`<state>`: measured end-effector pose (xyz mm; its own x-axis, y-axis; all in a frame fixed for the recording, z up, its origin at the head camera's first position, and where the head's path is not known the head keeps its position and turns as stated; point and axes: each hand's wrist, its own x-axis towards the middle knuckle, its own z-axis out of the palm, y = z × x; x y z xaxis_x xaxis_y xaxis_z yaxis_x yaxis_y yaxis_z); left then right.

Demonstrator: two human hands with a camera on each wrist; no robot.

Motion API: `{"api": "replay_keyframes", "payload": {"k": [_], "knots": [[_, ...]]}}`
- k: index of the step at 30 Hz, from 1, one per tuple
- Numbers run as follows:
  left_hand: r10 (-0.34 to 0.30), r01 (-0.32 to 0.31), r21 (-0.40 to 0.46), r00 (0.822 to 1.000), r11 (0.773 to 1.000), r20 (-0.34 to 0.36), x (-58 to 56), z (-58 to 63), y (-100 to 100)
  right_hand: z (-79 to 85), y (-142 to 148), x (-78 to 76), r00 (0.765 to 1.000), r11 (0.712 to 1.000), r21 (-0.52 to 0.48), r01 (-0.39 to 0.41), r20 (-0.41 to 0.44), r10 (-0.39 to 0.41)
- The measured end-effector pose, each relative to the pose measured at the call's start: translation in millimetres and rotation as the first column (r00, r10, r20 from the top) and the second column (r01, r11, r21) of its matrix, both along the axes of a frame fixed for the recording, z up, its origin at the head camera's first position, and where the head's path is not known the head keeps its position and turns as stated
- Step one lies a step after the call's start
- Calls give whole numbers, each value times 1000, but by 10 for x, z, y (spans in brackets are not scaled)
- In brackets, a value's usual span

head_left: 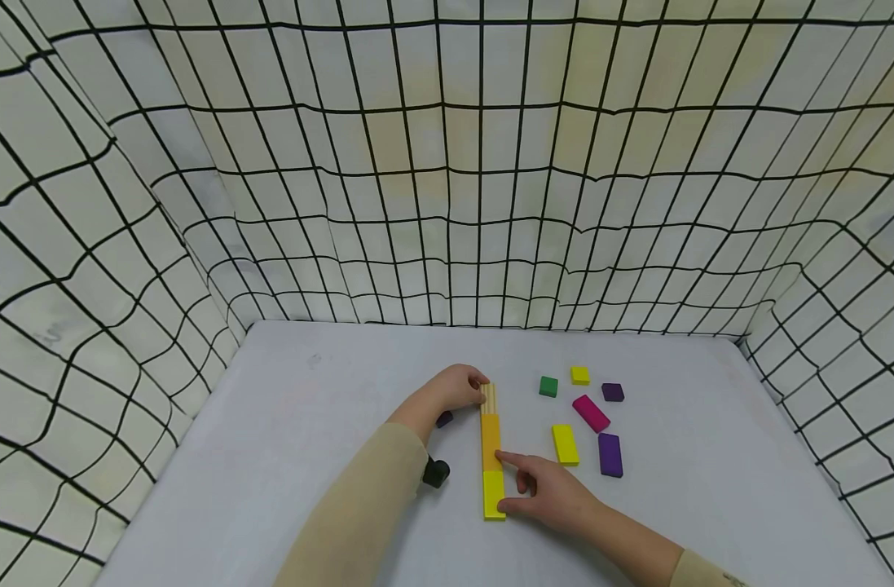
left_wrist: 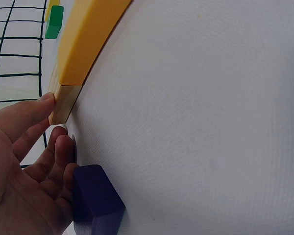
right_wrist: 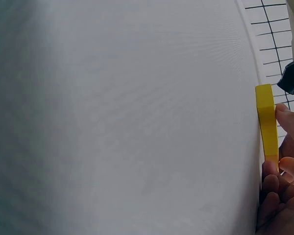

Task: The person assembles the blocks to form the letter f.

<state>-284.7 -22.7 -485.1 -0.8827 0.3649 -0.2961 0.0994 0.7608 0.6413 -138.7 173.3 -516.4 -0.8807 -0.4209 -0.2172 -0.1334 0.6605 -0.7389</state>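
Note:
A straight row runs away from me: a yellow block (head_left: 494, 494) nearest, an orange block (head_left: 491, 436) in the middle, a pale wooden block (head_left: 489, 399) with lengthwise lines at the far end. The left hand (head_left: 457, 387) pinches the far end of the wooden block with thumb and forefinger, its other fingers curled beneath. A dark purple block (left_wrist: 95, 200) lies beside those fingers. From the right side, the right hand (head_left: 552, 496) touches the row, with its straight forefinger at the orange block's edge and its thumb on the yellow block. Its remaining fingers are bent.
Right of the row lie a green cube (head_left: 548, 386), a small yellow block (head_left: 580, 376), a dark purple block (head_left: 613, 392), a magenta block (head_left: 591, 414), a yellow block (head_left: 565, 445) and a purple block (head_left: 610, 455). Black netting (head_left: 480, 204) over white walls encloses the white table (head_left: 329, 350).

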Motion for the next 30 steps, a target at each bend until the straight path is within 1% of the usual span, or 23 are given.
{"api": "replay_keyframes", "payload": {"k": [7, 17, 22, 25, 30], "knots": [[-18, 18, -2, 1000, 1000, 9, -34, -26, -6, 2, 0, 0, 1000, 1000, 10, -5, 1, 5], [-9, 8, 2, 1000, 1000, 29, -41, -23, -2, -1, 1, -4, 1000, 1000, 2, -11, 11, 11], [-21, 20, 6, 999, 1000, 41, -42, -19, -14, -8, 1, -8, 1000, 1000, 9, -14, 6, 14], [-28, 28, 3, 999, 1000, 32, -35, -7, -35, -12, -5, -7, 1000, 1000, 9, -15, 8, 15], [-19, 19, -2, 1000, 1000, 16, -20, 18, -76, 3, -11, 2, 1000, 1000, 11, -8, 15, 8]]}}
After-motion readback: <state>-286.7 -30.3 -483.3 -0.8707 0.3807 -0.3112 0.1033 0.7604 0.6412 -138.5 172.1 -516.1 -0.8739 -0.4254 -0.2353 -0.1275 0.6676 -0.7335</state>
